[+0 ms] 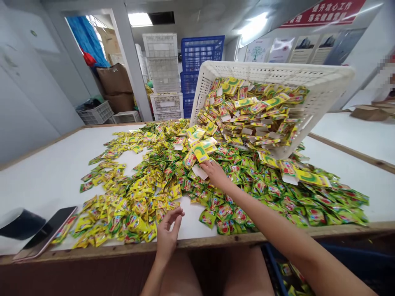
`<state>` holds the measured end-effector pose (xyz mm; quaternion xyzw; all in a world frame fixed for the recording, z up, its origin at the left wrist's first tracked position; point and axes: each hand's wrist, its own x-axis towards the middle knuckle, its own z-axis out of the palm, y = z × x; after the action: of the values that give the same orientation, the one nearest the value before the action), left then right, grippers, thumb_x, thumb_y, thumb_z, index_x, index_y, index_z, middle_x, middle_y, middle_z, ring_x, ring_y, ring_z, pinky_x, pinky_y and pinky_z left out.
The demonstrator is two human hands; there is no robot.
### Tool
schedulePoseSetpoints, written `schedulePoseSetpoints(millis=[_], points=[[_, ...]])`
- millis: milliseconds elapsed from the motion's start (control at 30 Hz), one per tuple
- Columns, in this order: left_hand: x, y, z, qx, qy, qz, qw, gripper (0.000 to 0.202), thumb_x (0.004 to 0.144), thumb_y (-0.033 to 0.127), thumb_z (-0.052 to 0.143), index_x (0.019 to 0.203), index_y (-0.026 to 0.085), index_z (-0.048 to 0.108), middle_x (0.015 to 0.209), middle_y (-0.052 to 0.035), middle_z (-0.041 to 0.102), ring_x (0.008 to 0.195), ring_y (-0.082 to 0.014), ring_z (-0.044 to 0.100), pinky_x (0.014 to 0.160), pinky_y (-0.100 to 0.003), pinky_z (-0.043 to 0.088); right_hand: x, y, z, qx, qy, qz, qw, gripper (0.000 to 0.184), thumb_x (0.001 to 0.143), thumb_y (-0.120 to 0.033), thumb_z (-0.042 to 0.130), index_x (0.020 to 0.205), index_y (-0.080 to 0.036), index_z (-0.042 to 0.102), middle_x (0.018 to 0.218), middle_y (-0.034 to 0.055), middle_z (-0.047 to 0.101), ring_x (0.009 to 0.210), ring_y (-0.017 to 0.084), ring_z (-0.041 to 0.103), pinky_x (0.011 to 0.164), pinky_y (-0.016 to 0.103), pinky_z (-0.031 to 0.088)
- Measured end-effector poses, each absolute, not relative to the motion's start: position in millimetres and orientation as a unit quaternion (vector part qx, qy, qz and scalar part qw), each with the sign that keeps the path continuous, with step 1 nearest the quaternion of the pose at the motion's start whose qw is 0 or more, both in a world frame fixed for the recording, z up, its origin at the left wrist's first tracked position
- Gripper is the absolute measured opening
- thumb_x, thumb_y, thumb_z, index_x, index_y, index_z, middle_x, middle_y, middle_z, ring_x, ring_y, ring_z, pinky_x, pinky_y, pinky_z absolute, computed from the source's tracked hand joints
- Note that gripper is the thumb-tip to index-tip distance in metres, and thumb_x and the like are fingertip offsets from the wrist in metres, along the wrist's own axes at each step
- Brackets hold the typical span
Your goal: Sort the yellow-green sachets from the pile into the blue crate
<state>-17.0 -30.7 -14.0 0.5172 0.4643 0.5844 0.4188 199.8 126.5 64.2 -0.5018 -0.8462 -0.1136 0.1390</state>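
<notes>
My right hand (215, 172) reaches to the middle of the pile, with its fingertips closed on the lower end of a small yellow-green carton (200, 153). More such cartons lie around it, some with white flaps sticking out. My left hand (169, 230) hovers at the front edge with curled fingers apart from the thumb and holds nothing. Beside it, on the left, spread yellow candy sachets (135, 205). Green sachets (259, 185) with red fruit prints cover the table to the right. A tilted white plastic crate (274, 70) rests on the pile, full of cartons spilling toward me.
A phone (46, 234) and a dark cup (21, 224) lie at the left front of the white table (40, 176). Below the right edge sits a blue bin (354, 263) with sachets. White crates (166, 100) and blue crates (202, 53) are stacked behind.
</notes>
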Motion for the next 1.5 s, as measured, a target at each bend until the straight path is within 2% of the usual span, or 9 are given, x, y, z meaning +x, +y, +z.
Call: schedulePoseSetpoints(millis=[167, 300, 467, 533, 667, 867, 967, 1167, 1500], points=[[-8.4, -28.1, -7.3, 0.521, 0.454, 0.617, 0.378, 0.048, 0.076, 0.027, 0.061, 0.121, 0.02, 0.045, 0.118, -0.0117, 0.056, 0.107, -0.023, 0.055, 0.094, -0.039, 0.042, 191.2, 91.7, 80.4, -0.515, -0.818, -0.078, 0.244, 0.041, 0.072, -0.018, 0.061, 0.11, -0.014, 0.047, 0.11, 0.013, 0.051, 0.099, 0.027, 0.043, 0.083, 0.037, 0.031], [-5.9, -28.9, -4.6, 0.556, 0.458, 0.608, 0.335, 0.073, 0.069, 0.026, 0.067, 0.133, 0.023, 0.031, 0.133, -0.0114, 0.044, 0.121, -0.026, 0.043, 0.1, -0.04, 0.035, 152.9, 26.7, 67.2, -0.444, -0.843, 0.084, 0.293, 0.046, 0.072, -0.04, 0.063, 0.108, -0.017, 0.047, 0.099, 0.0085, 0.055, 0.09, 0.023, 0.049, 0.078, 0.034, 0.036], [-13.2, -31.8, -4.9, 0.55, 0.503, 0.57, 0.347, 0.037, 0.074, 0.033, 0.061, 0.107, 0.018, 0.059, 0.108, -0.0091, 0.064, 0.105, -0.0252, 0.057, 0.092, -0.036, 0.041, 139.4, 2.8, 34.8, -0.401, -0.855, 0.17, 0.281, 0.025, 0.084, -0.035, 0.052, 0.104, -0.021, 0.051, 0.094, 0.0042, 0.058, 0.085, 0.018, 0.052, 0.078, 0.03, 0.037], [-13.5, -31.9, -2.5, 0.526, 0.52, 0.58, 0.341, 0.034, 0.075, 0.034, 0.06, 0.105, 0.018, 0.06, 0.101, -0.0081, 0.066, 0.102, -0.0236, 0.058, 0.092, -0.034, 0.041, 148.7, 15.0, 25.2, -0.496, -0.823, 0.101, 0.258, 0.024, 0.082, -0.035, 0.053, 0.1, -0.019, 0.053, 0.094, 0.0074, 0.057, 0.089, 0.022, 0.05, 0.08, 0.035, 0.036], [-9.4, -31.0, 1.0, 0.532, 0.519, 0.565, 0.358, 0.035, 0.075, 0.034, 0.06, 0.105, 0.016, 0.059, 0.093, -0.0078, 0.068, 0.094, -0.0224, 0.061, 0.087, -0.033, 0.043, 157.0, 44.6, 9.0, -0.574, -0.801, -0.014, 0.172, 0.051, 0.072, -0.037, 0.065, 0.116, -0.019, 0.048, 0.11, 0.0139, 0.05, 0.104, 0.03, 0.042, 0.087, 0.044, 0.032], [-9.7, -34.0, -1.8, 0.541, 0.518, 0.566, 0.345, 0.033, 0.077, 0.032, 0.057, 0.106, 0.015, 0.058, 0.096, -0.0095, 0.066, 0.094, -0.0227, 0.06, 0.088, -0.035, 0.043, 144.2, 69.0, 4.5, -0.58, -0.797, -0.001, 0.166, 0.027, 0.083, -0.012, 0.044, 0.105, -0.019, 0.056, 0.098, 0.0128, 0.057, 0.094, 0.023, 0.05, 0.082, 0.035, 0.037], [-12.4, -34.4, -1.2, 0.52, 0.522, 0.585, 0.339, 0.031, 0.076, 0.032, 0.058, 0.102, 0.015, 0.059, 0.095, -0.0097, 0.066, 0.097, -0.0234, 0.059, 0.089, -0.035, 0.042, 146.9, 67.9, 12.0, -0.556, -0.802, 0.055, 0.213, 0.029, 0.078, -0.011, 0.048, 0.103, -0.022, 0.057, 0.095, 0.0069, 0.06, 0.089, 0.02, 0.054, 0.079, 0.03, 0.04], [-14.3, -29.7, 0.0, 0.483, 0.522, 0.605, 0.359, 0.036, 0.074, 0.034, 0.06, 0.103, 0.013, 0.058, 0.089, -0.0085, 0.067, 0.087, -0.0209, 0.062, 0.085, -0.033, 0.045, 158.5, 65.4, 15.1, -0.511, -0.638, 0.38, 0.433, 0.034, 0.068, -0.02, 0.059, 0.102, -0.019, 0.059, 0.102, 0.0031, 0.062, 0.095, 0.019, 0.057, 0.083, 0.033, 0.044], [-14.1, -28.8, -0.2, 0.485, 0.517, 0.597, 0.376, 0.035, 0.074, 0.034, 0.06, 0.103, 0.013, 0.057, 0.091, -0.0098, 0.067, 0.087, -0.0207, 0.062, 0.082, -0.033, 0.047, 175.8, 66.1, -3.0, -0.518, -0.579, 0.462, 0.429, 0.039, 0.067, -0.031, 0.062, 0.102, -0.016, 0.06, 0.098, 0.0051, 0.064, 0.091, 0.019, 0.059, 0.083, 0.035, 0.045]])
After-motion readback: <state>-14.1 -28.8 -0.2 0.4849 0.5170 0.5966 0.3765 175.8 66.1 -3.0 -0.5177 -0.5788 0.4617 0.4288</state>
